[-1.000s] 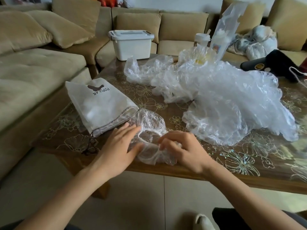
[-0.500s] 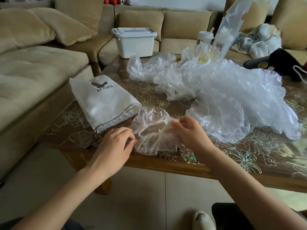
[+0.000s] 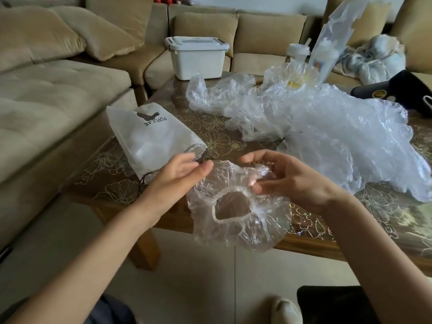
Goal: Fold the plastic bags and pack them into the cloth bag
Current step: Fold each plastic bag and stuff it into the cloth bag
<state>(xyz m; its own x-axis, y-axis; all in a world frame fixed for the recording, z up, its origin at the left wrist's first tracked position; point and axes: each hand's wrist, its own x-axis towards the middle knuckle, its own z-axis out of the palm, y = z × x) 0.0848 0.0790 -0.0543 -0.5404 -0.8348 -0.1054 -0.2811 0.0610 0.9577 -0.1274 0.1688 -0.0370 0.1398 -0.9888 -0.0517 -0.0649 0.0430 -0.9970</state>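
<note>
Right grip (image 3: 287,181) is curled, pinching bunched film of one plastic bag (image 3: 238,230) near its gathered mouth. Left grip (image 3: 173,176) is wide, fingers loosely straight, thumb tip at the film's far-left edge; no clear pinch seen. The bag hangs in the air off the right grip, over the near edge of the worktop (image 3: 219,141), just right of the cloth bag's mouth. It's likely held up like this so the film drops free and the left grip can catch the opposite edge for a fold.

Largest down:
- The worktop has a glossy floral cover, flat enough to press folds on.
- The pile of plastic bags (image 3: 327,136) is heaped loose on the far-right side, well apart from the hands. It looks like unfolded stock, so the task is far from done.
- The cloth bag (image 3: 152,136) is white, lies flat on the left, and its mouth and drawstring (image 3: 142,181) face the person, handy for stuffing. Pale lumps show through it, so probably some bags are already packed.
- The held bag is clear, thin and heavily crinkled, puffed round like a cap.
- The elastic rim (image 3: 217,216) is a white puckered ring, open toward the camera, and will likely resist a flat fold.
</note>
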